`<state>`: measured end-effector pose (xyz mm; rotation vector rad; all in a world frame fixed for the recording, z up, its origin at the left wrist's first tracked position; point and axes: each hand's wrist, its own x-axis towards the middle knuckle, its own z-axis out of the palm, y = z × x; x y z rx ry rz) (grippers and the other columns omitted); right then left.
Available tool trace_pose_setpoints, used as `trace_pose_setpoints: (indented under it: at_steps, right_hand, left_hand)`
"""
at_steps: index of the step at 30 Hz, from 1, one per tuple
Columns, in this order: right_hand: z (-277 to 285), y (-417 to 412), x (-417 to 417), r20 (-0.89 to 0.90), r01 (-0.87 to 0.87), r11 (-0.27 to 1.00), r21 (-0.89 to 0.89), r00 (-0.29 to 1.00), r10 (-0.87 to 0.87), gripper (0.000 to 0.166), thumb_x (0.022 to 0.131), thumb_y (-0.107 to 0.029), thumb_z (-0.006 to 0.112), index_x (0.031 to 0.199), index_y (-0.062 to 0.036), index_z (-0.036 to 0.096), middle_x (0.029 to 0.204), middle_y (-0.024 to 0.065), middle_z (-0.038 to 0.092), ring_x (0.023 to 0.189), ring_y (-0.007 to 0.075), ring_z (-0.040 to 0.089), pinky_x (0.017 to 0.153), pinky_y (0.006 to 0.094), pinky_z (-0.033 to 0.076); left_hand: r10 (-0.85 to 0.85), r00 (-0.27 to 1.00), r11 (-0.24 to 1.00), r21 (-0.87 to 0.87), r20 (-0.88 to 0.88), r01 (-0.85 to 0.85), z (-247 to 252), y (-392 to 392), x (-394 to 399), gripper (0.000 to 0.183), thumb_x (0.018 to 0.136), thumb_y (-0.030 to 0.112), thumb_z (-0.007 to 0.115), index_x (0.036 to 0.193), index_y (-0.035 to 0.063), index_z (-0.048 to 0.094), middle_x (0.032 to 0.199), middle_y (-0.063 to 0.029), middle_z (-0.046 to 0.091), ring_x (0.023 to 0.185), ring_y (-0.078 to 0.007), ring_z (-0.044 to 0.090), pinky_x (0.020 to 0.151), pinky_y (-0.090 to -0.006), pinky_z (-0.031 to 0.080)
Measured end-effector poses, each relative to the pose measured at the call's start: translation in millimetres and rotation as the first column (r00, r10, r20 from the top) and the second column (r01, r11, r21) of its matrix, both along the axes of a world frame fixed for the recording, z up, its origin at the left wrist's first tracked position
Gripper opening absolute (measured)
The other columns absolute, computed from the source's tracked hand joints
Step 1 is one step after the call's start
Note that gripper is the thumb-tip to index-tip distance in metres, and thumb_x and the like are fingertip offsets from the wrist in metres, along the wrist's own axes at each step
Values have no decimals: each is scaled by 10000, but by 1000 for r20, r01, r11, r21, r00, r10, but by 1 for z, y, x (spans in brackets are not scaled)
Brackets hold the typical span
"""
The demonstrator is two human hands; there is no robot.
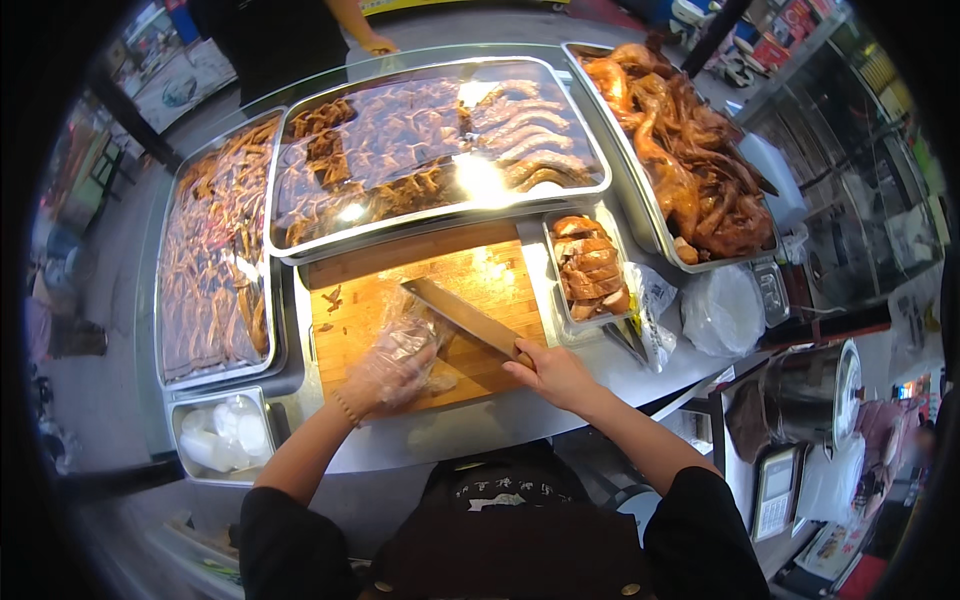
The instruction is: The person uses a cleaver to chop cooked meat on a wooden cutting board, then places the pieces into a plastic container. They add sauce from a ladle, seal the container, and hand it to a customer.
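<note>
My right hand [553, 373] grips the handle of a cleaver [472, 319]. The broad blade points up and left over a wooden cutting board [352, 277], its far end beside my left hand. A clear plastic glove covers my left hand [397, 364], which rests low over the board and is blurred. Crinkled clear plastic hides its fingertips, so whatever may lie under them cannot be made out. Small dark meat scraps [331, 300] are scattered on the board's left side. Right of the board, a small tray [556, 300] holds sliced browned meat [590, 270].
Behind the board stands a large covered metal tray [439, 217] of meat pieces; another tray [161, 300] is at left. Whole roasted poultry [675, 150] fills the right tray. Tongs [626, 341] and a plastic bag [722, 311] sit nearby. Across the counter stands a person [277, 45].
</note>
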<state>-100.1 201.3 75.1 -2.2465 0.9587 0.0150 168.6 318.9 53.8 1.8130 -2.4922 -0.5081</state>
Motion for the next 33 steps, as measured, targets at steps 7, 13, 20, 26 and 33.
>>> trace_pose_setpoints:
  at_steps: [7,13,20,26,33]
  right_hand:
    - [-41,49,5,102,31,958,-284,995,-2,597,808,-356,633,1233,20,448,876,151,586,789,297,585,645,373,476]
    - [-22,48,-28,286,94,899,-428,958,36,427,772,-223,662,1134,-29,543,972,123,540,952,283,516,759,362,437]
    - [-8,-33,-115,563,521,843,-132,739,-369,265,825,-100,579,1072,-4,583,968,132,558,881,289,558,762,346,449]
    - [-78,-175,-123,548,514,841,171,659,-515,287,873,-159,480,1092,6,566,983,137,591,910,247,580,771,334,459]
    - [-90,-216,-98,114,300,604,738,827,-551,153,908,-184,454,962,-55,516,785,3,533,668,84,489,562,225,406]
  left_hand:
    - [42,999,999,-27,-23,-42,-6,64,28,481,807,196,590,1267,112,478,1365,-169,392,1302,-367,300,1083,-478,208]
    - [205,946,932,-247,-250,-267,12,101,17,264,739,16,630,995,74,603,1015,-130,574,953,-319,546,844,-411,432]
    - [292,601,800,-155,-744,-580,21,-41,-121,328,819,0,569,1143,32,531,914,-94,571,757,-176,565,627,-269,464]
    - [793,-92,523,750,-602,-404,-60,-186,-169,391,916,180,430,1279,37,420,1032,-91,547,821,-135,558,627,-293,521]
    - [869,-30,458,826,-494,-328,-56,-202,-154,125,883,167,437,914,64,500,737,10,450,611,-93,442,560,-287,494]
